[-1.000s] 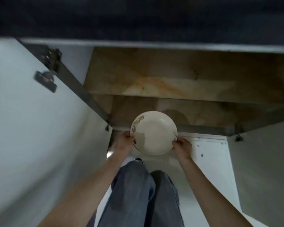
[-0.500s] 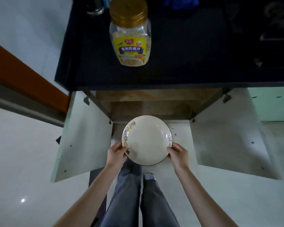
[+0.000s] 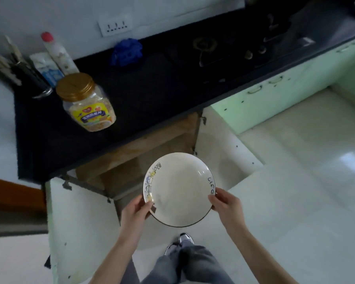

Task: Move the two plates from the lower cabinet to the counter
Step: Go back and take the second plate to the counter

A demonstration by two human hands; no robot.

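Observation:
A white plate (image 3: 179, 189) with a dark rim, a small drawing on its left edge and the word "life" on its right edge is held level in front of the open lower cabinet (image 3: 143, 158). My left hand (image 3: 136, 210) grips its left rim and my right hand (image 3: 226, 203) grips its right rim. The plate is below and in front of the black counter (image 3: 152, 95). I cannot tell whether a second plate lies under it; no other plate is in view.
On the counter stand a gold-lidded cereal jar (image 3: 86, 103), a red-capped bottle (image 3: 57, 52), a utensil holder (image 3: 27, 78), a blue object (image 3: 127, 51) and a gas hob (image 3: 215, 51). Both white cabinet doors (image 3: 80, 228) hang open. My legs and shoes (image 3: 182, 255) are below.
I have risen from a crouch, lifting the plate out of the cabinet with both hands. The view has swung up and right, bringing the counter top and hob into sight.

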